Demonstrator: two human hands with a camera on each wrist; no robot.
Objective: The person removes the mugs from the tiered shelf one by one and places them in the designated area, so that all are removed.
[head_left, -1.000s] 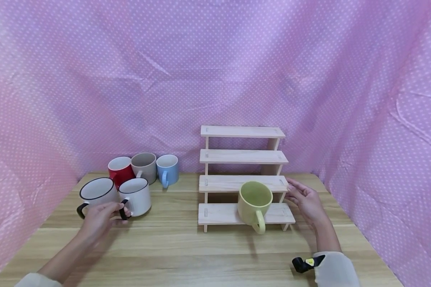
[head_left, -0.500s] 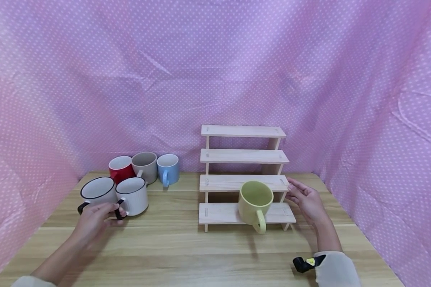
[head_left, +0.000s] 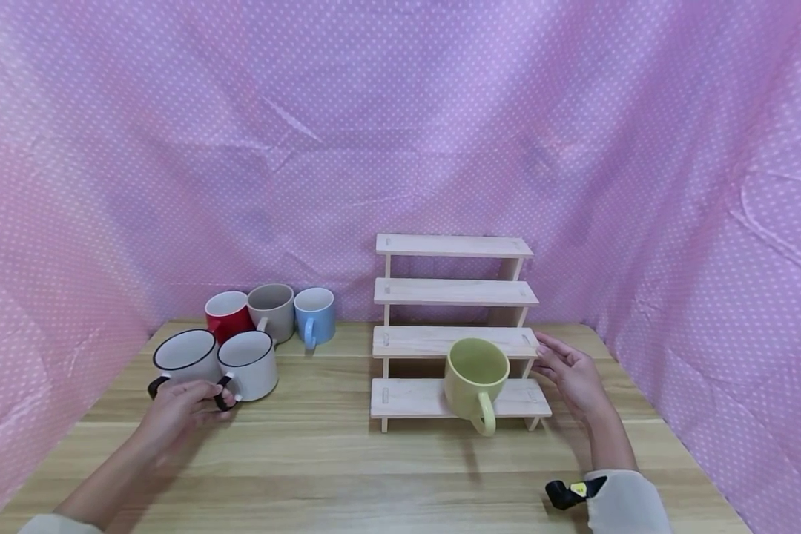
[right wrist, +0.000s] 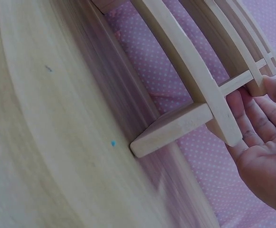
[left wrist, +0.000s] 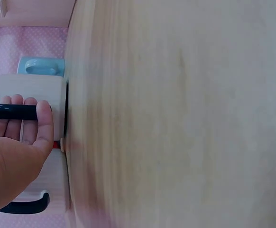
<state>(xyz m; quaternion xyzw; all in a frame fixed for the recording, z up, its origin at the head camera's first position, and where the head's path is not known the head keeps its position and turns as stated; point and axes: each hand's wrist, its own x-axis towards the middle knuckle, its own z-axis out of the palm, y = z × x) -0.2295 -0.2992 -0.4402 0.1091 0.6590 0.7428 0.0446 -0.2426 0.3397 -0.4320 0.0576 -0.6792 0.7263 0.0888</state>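
My left hand (head_left: 176,411) grips the black handle (left wrist: 15,112) of a white mug (head_left: 248,371) with a dark rim, fingers curled under it. That mug stands upright on the left; whether its base touches the table cannot be told. Close beside it is a larger white mug (head_left: 190,360), its black handle partly behind my hand. My right hand (head_left: 574,378) holds the right side of a stepped wooden rack (head_left: 450,341), thumb at a shelf's end (right wrist: 259,88) and fingers around the upright. A green mug (head_left: 470,386) sits on the lowest step, handle toward me.
Behind the white mugs, a red mug (head_left: 230,319), a grey mug (head_left: 274,315) and a light blue mug (head_left: 315,319) stand in a row. A pink dotted cloth (head_left: 400,148) hangs behind and beside the wooden table (head_left: 347,475).
The held white mug has shifted slightly left, nearer the larger white mug, along with my left hand. My right hand, the rack and the green mug stay in place.
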